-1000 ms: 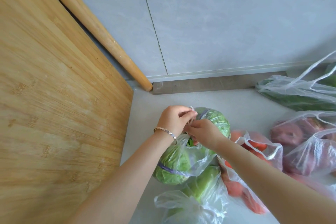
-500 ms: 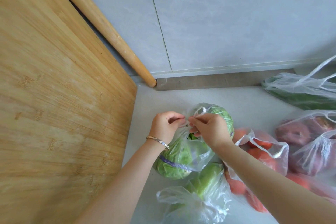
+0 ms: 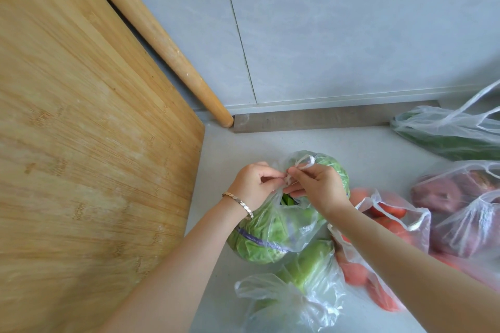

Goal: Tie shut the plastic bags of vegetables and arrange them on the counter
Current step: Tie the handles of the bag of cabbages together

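While both hands worked at the mouth of the cabbage bag (image 3: pixel 281 230), the knot was not yet drawn shut — a gap showed below the handles, with green leaf visible through it. The left hand (image 3: pixel 254 186) had its fingers (image 3: pixel 273 177) pinched on one twisted handle strip; the right hand (image 3: pixel 316 186) pinched the other, a loop of handle (image 3: pixel 304 161) standing up just above its fingers (image 3: pixel 299 171). The bag sat on the tabletop (image 3: pixel 243 143) close beside the wooden cutting board (image 3: pixel 89 143), touching a second bag of green vegetables (image 3: pixel 305 278) in front of it. To the right lay the tomato bag (image 3: pixel 387 227), the bag of red-purple produce (image 3: pixel 460 197) and, near the wall, a bag of long green vegetables (image 3: pixel 446 135) — their handles looked loose, so most of the tying appeared still to be done.

To finish this step well, the two strips would need to be crossed low, near the cabbage, and pulled outward evenly so the knot seated snugly instead of riding high on slack plastic. Thin film like this probably stretches and tears under a sharp tug, so a steady pull seemed wiser. The round cabbage could roll, which argued for keeping the bag's weight resting on the tabletop while tightening.
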{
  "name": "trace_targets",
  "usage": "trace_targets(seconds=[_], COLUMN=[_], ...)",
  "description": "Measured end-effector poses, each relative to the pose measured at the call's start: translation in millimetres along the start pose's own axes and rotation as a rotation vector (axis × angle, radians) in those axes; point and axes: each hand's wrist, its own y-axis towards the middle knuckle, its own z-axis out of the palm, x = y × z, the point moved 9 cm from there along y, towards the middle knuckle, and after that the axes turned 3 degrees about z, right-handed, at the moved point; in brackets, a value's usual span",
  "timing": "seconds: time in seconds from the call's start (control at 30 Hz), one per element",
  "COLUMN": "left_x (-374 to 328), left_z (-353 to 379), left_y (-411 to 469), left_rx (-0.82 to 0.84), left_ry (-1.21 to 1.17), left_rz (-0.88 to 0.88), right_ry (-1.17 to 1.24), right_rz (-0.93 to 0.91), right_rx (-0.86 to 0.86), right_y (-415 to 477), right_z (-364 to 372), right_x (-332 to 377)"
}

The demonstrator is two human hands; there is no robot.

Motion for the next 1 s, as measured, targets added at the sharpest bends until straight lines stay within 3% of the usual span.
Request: trace_targets(seconds=[0.23,0.37,0.53,0.7,0.77,1.0], left_x=[3,-4,10,13,14,14], left_z=[5,4,1,7,7,11], left_y=[0,-1,0,-3,-4,-11], left_rx=[-0.007,-0.053,-0.05,0.009,0.019,-0.036], left_ry=[0.017,0.189,0.08,-0.04,-0.044,0.035], left_rz=[-0.027,0.004,-0.147,-0.251,-0.25,-0.22], right_ry=[-0.044,-0.063,-0.14,-0.602,-0.666,-0.791], right_rz=[0.003,-0.007,-0.066,-0.347,-0.457,-0.39], right_rx=[-0.034,-0.093,-0.057,-0.048,-0.087,-0.016], right_y=[4,3,-2,-12,-16,-6], right_z=[-2,-4,-4,9,13,24], right_x=[-1,0,5,27,34,25])
